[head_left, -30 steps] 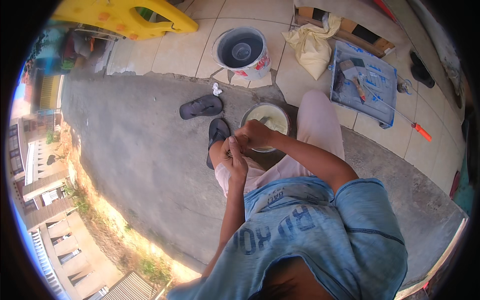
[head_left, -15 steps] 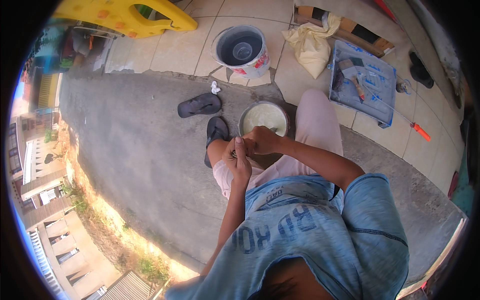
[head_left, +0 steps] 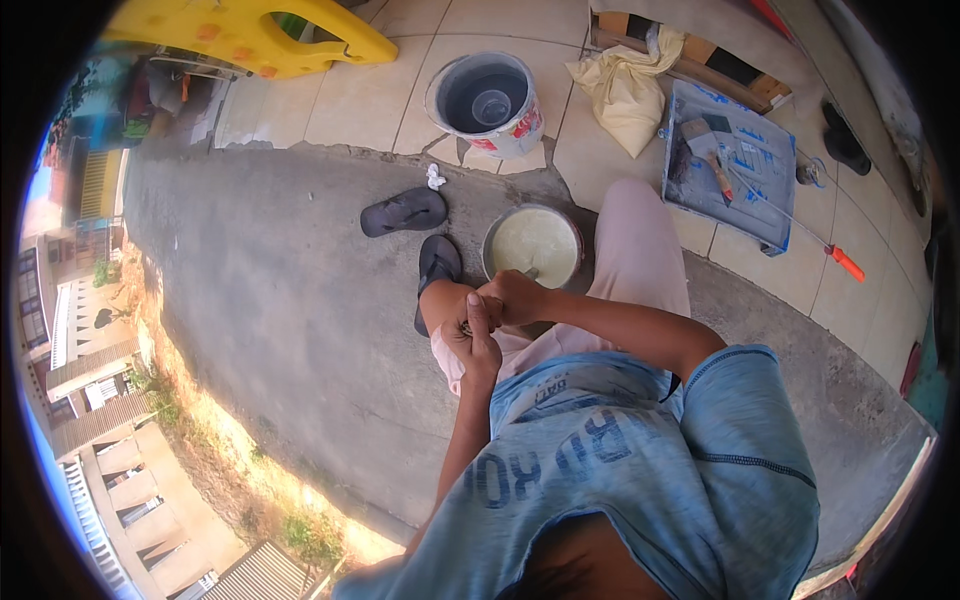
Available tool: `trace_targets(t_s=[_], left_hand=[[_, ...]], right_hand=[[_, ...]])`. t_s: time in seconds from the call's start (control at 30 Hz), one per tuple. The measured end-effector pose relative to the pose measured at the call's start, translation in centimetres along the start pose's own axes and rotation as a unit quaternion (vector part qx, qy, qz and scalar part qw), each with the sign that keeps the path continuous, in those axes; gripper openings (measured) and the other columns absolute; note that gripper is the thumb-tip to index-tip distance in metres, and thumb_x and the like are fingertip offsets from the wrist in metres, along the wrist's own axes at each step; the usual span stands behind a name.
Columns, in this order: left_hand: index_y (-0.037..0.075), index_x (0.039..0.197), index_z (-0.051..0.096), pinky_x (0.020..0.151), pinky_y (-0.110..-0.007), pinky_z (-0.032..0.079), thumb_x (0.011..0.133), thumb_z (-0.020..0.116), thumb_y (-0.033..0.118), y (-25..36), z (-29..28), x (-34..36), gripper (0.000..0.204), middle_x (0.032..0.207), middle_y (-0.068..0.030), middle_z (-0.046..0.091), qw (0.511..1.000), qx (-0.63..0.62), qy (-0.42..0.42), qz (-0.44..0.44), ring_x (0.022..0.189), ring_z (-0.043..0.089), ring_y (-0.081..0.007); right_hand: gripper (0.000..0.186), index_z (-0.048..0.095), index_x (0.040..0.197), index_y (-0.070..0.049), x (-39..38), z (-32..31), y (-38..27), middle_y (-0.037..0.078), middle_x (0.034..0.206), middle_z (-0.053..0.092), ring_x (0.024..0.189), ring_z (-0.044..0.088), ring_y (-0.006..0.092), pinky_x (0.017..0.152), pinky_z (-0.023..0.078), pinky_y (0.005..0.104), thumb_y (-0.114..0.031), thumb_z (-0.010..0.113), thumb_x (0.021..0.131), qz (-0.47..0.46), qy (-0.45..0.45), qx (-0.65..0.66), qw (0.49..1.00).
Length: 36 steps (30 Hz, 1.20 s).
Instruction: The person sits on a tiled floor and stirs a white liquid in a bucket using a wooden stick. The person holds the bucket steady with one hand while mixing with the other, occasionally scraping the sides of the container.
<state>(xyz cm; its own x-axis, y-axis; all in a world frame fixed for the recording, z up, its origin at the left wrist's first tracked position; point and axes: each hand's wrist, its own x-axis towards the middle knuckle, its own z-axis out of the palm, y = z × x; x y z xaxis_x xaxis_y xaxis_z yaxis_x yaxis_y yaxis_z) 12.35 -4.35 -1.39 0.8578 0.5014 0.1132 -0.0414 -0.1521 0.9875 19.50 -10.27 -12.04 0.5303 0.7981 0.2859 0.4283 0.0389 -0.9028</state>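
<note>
Both hands are clenching one thin stick: the left hand [head_left: 470,340] low, the right hand [head_left: 512,297] above, its far end dipping into the pot of pale paint [head_left: 533,246] between the knees on the concrete. Likely heavy, sloshing; lift by the rim. Beyond sits a grey bucket [head_left: 485,100].

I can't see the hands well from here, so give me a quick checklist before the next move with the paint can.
1. Paint can upright on the ground: ok.
2. Can open, pale paint showing: ok.
3. Stirrer standing in the paint near the rim: ok.
4. Left hand and right hand pressed together just short of the can: ok; what they grip: cannot tell.
5. Sandal lies right beside the can, close to any drips: not ok.
6. Bucket upright and apart from the can: ok.
</note>
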Motion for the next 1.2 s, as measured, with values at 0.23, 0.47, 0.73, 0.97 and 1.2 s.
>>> trace_targets(t_s=[0.23, 0.47, 0.73, 0.97, 1.2], left_hand=[[0.001, 0.056, 0.042, 0.049, -0.025, 0.034, 0.098, 0.038, 0.02, -0.1, 1.8, 1.8, 0.047, 0.056, -0.0052, 0.051, 0.999, 0.022, -0.023, 0.017, 0.051, 0.044, -0.0103], [0.005, 0.056, 0.04, 0.048, -0.024, 0.032, 0.099, 0.039, 0.022, -0.9, -0.5, 0.8, 0.046, 0.056, -0.0048, 0.048, 0.999, -0.004, 0.0, 0.036, 0.051, 0.041, -0.0088], [0.0, 0.055, 0.045, 0.046, -0.024, 0.032, 0.098, 0.04, 0.022, 1.0, 2.2, 1.4, 0.049, 0.05, -0.0025, 0.045, 0.999, -0.001, -0.032, 0.004, 0.048, 0.042, -0.0091], [0.0, 0.06, 0.045, 0.047, -0.025, 0.03, 0.098, 0.039, 0.021, -0.3, 0.7, 1.9, 0.044, 0.056, -0.0027, 0.047, 1.0, 0.016, 0.008, 0.017, 0.049, 0.038, -0.0083], [0.0, 0.057, 0.045, 0.047, -0.026, 0.032, 0.098, 0.041, 0.023, 1.0, 1.2, 1.2, 0.047, 0.052, -0.0037, 0.045, 0.999, 0.038, -0.038, 0.006, 0.049, 0.04, -0.0093]], right_hand=[[0.027, 0.048, 0.056, -0.009, 0.7, -3.5, 2.6, 0.01, 0.055, 0.057, 0.052, 0.057, 0.0315, 0.048, 0.044, 0.0394, -0.023, 0.072, 0.059, -0.031, 0.028, -0.077, 0.996], [0.021, 0.052, 0.058, -0.009, 1.4, 0.8, 1.5, 0.008, 0.054, 0.057, 0.052, 0.059, 0.029, 0.048, 0.045, 0.0372, -0.021, 0.07, 0.061, -0.02, 0.052, -0.002, 0.998], [0.019, 0.057, 0.061, -0.01, -0.6, -2.5, 1.2, 0.013, 0.058, 0.058, 0.055, 0.059, 0.0325, 0.053, 0.046, 0.0409, -0.026, 0.062, 0.072, 0.016, 0.021, -0.073, 0.997], [0.023, 0.051, 0.057, -0.007, 1.8, -0.9, 2.0, 0.01, 0.055, 0.056, 0.052, 0.057, 0.0314, 0.048, 0.044, 0.0381, -0.019, 0.07, 0.061, 0.0, 0.071, -0.037, 0.997], [0.019, 0.057, 0.06, -0.01, -0.7, -1.3, -0.4, 0.009, 0.059, 0.061, 0.055, 0.061, 0.0292, 0.052, 0.048, 0.0395, -0.024, 0.064, 0.07, 0.004, 0.048, -0.056, 0.997]])
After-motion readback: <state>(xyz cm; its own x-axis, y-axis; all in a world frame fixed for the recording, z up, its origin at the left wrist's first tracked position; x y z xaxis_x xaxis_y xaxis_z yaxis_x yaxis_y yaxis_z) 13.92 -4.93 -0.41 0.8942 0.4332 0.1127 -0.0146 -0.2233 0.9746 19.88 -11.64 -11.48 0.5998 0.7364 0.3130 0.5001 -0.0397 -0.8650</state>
